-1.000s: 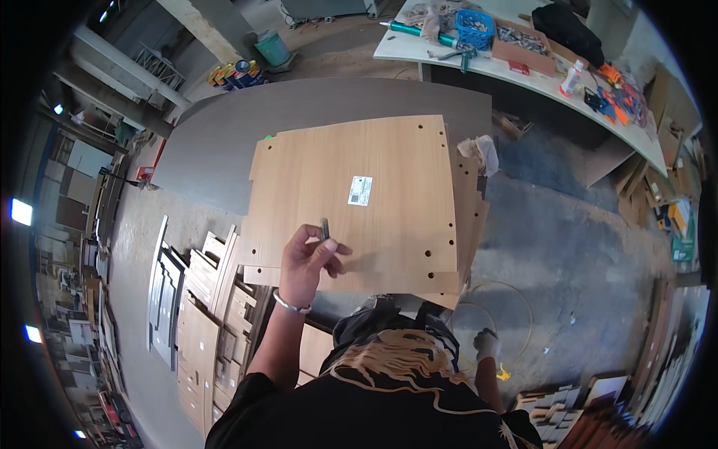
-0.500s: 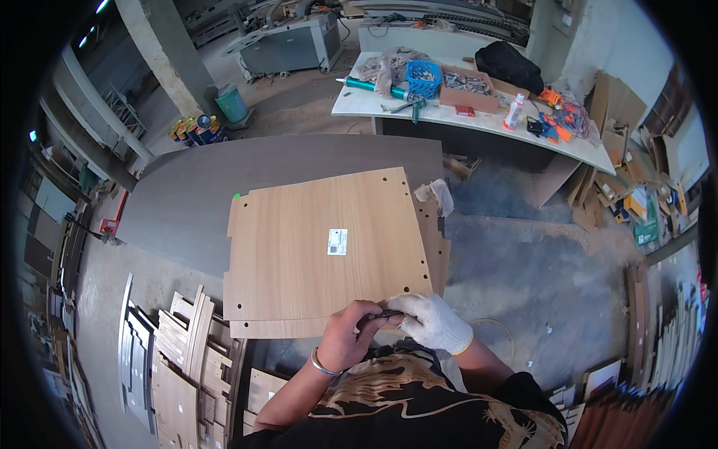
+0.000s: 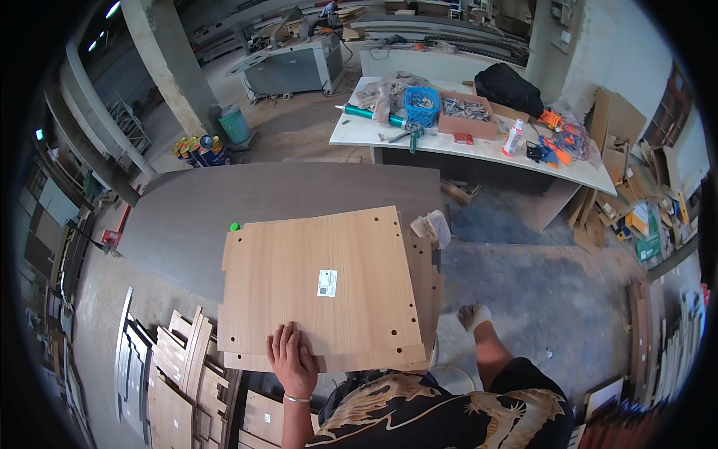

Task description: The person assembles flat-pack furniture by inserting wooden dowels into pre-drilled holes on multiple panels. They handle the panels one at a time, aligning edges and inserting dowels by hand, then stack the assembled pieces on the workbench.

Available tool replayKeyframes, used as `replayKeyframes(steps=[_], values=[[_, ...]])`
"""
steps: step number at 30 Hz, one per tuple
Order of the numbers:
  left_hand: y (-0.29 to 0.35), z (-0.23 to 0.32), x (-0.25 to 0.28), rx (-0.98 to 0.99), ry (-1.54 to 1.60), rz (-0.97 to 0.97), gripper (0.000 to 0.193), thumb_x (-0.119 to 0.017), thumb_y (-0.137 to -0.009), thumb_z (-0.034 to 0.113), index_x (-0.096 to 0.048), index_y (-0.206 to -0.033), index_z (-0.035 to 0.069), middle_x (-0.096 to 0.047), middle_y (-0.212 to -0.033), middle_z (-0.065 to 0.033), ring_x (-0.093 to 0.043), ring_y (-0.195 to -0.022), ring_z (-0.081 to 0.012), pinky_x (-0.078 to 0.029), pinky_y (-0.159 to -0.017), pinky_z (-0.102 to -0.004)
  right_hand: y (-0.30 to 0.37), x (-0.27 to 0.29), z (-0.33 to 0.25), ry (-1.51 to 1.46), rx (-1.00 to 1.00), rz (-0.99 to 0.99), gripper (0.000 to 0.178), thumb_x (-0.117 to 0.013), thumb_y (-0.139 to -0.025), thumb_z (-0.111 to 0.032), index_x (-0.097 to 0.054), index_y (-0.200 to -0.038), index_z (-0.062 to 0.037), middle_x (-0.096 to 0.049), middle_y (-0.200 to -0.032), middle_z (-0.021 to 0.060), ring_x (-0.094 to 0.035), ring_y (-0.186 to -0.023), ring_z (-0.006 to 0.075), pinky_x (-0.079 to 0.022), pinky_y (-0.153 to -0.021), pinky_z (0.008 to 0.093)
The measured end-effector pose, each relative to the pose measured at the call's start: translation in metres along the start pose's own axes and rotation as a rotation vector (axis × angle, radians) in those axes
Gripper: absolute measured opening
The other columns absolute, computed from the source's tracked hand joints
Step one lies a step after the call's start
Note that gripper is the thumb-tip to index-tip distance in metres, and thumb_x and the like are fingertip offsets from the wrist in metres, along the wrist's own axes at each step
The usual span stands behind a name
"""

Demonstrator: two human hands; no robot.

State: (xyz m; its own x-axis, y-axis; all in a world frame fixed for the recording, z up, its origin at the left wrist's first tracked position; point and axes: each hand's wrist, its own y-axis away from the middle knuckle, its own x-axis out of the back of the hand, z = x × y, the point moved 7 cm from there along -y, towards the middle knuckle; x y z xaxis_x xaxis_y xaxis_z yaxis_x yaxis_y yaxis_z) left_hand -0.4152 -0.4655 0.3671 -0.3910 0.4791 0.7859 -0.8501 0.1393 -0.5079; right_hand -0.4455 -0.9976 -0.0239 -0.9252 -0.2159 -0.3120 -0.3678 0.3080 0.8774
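Observation:
A light wood-grain board (image 3: pixel 321 277) with dark holes along its edges and a white label lies on top of a stack of similar boards. My bare left hand (image 3: pixel 293 361), a metal bangle at its wrist, rests on the near edge of that stack with its fingers stretched flat. Off to the right of the boards, my right hand (image 3: pixel 473 317) hangs over the floor in a white glove. Its fingers are small and unclear, so neither their pose nor anything in them can be made out.
A large dark panel (image 3: pixel 299 183) lies beneath the stack, with a crumpled cloth (image 3: pixel 431 229) at its right edge. Beyond stands a white table (image 3: pixel 351 133) bearing a blue basket (image 3: pixel 422 106) and a box of hardware (image 3: pixel 465 109). Wooden parts (image 3: pixel 176 396) stand low at left.
My hands have parted from a small dark item held between them. The left has moved onto the board's near edge; the right has swung out to the right. The view has shifted slightly.

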Motion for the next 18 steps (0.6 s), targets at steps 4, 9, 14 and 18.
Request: replayKeyframes(steps=[4,9,14,18], values=[[0.003,-0.001,0.008,0.026,-0.107,0.005,0.029,-0.052,-0.093,0.012,-0.065,-0.117,0.003,-0.066,-0.136,-0.0154,-0.055,-0.135,-0.0381,-0.03,-0.12,-0.0558,-0.036,0.038,0.046,-0.056,-0.206,0.33,0.044,-0.054,-0.101,-0.05,-0.071,-0.121,-0.0147,-0.074,-0.118,0.0126,-0.068,-0.103,0.0287,-0.051,-0.092,0.0346],[-0.005,0.011,-0.006,0.008,-0.034,0.045,0.028,-0.05,-0.093,0.012,-0.066,-0.115,0.003,-0.067,-0.134,-0.0157,-0.057,-0.133,-0.0384,-0.031,-0.12,-0.0548,-0.04,-0.189,-0.152,-0.054,0.207,-0.337,0.039,-0.047,-0.108,-0.031,-0.055,-0.143,-0.0156,-0.061,-0.144,0.0055,-0.063,-0.123,0.0323,-0.053,-0.095,0.0515],[-0.002,0.007,-0.002,0.016,-0.061,0.022,0.028,-0.051,-0.093,0.011,-0.067,-0.114,0.002,-0.067,-0.134,-0.016,-0.057,-0.133,-0.0386,-0.032,-0.12,-0.0546,0.048,-0.328,-0.165,0.117,0.31,-0.437,0.048,-0.051,-0.107,-0.031,-0.046,-0.146,-0.0028,-0.057,-0.128,0.0189,-0.066,-0.097,0.0337,-0.06,-0.078,0.0511],[0.001,0.004,-0.007,0.013,-0.07,0.057,0.028,-0.051,-0.093,0.01,-0.067,-0.115,0.002,-0.067,-0.135,-0.0158,-0.057,-0.133,-0.0381,-0.032,-0.12,-0.0549,0.07,-0.311,-0.095,0.342,0.471,-0.522,0.026,-0.054,-0.099,-0.015,-0.056,-0.122,-0.0032,-0.066,-0.101,0.0118,-0.068,-0.078,0.0302,-0.06,-0.06,0.0428]])
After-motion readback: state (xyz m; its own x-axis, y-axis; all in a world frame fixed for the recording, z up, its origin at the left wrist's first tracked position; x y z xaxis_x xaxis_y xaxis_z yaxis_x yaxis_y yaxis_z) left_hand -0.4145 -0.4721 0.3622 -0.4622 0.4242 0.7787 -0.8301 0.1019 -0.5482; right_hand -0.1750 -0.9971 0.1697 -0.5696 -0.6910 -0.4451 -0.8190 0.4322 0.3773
